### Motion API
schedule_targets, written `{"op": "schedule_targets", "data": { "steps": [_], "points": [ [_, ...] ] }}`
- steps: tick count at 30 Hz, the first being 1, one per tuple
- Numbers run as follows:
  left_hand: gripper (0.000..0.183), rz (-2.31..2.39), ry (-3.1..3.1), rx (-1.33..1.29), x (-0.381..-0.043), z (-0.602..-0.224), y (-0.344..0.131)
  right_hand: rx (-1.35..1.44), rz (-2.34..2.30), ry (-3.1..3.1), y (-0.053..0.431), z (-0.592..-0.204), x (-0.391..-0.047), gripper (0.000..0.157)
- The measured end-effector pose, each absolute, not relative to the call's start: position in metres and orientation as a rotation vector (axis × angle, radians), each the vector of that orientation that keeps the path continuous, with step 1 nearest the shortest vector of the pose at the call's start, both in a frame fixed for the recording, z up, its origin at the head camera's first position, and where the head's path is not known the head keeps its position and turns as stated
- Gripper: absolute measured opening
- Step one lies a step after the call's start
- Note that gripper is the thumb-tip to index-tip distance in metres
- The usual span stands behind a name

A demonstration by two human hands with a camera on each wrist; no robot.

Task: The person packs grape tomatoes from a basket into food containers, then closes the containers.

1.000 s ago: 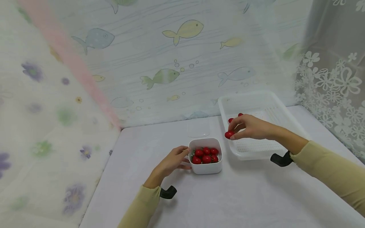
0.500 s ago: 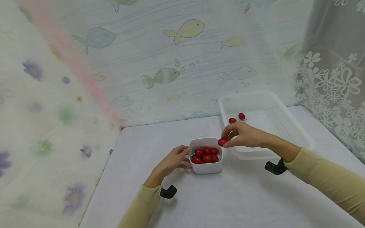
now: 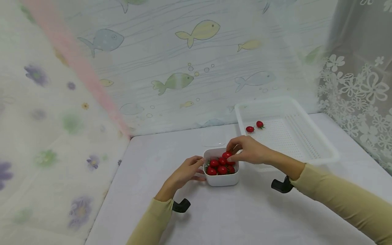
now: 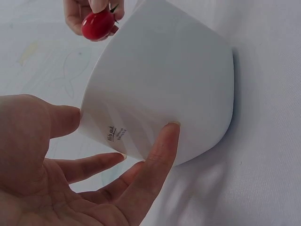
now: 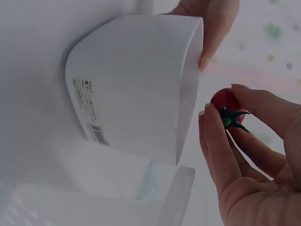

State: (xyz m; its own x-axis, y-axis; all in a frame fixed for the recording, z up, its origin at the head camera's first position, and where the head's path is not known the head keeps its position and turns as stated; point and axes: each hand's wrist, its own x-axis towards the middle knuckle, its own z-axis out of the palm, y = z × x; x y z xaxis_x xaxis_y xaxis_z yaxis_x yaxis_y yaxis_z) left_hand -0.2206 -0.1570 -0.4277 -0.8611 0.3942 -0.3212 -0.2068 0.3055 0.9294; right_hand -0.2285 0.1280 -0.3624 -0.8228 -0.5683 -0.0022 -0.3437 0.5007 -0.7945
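Observation:
A cherry tomato (image 5: 226, 100) with a green calyx is pinched between the thumb and fingers of my right hand (image 3: 249, 149). That hand is over the right rim of a white square box (image 3: 222, 180), and the right wrist view shows the tomato just outside the box's mouth. Several cherry tomatoes (image 3: 222, 170) lie in the box. My left hand (image 3: 183, 173) rests against the box's left side; in the left wrist view its thumb touches the rim and its straight fingers (image 4: 162, 146) lie along the outer wall.
To the right stands a white perforated basket (image 3: 318, 160). Two cherry tomatoes (image 3: 250, 129) lie at its left side. Behind the box lies a clear flat lid (image 3: 213, 144). A fish-printed curtain (image 3: 171, 112) hangs along the table's back edge.
My right hand has carried the cherry tomato left from the basket's near left edge to over the box. The left hand and the box have stayed in place.

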Motion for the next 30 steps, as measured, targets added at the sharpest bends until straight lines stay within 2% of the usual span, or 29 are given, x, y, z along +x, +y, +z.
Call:
{"op": "schedule_targets", "data": {
  "steps": [18, 30],
  "points": [
    [0.050, 1.612, 2.045, 0.181, -0.222, -0.429, -0.159, -1.045, -1.058, 2.604, 0.078, -0.387, -0.226, 0.017],
    [0.053, 1.623, 2.038, 0.177, -0.223, -0.432, -0.161, -1.051, -1.083, 2.587, 0.066, -0.398, -0.224, 0.026]
  ]
}}
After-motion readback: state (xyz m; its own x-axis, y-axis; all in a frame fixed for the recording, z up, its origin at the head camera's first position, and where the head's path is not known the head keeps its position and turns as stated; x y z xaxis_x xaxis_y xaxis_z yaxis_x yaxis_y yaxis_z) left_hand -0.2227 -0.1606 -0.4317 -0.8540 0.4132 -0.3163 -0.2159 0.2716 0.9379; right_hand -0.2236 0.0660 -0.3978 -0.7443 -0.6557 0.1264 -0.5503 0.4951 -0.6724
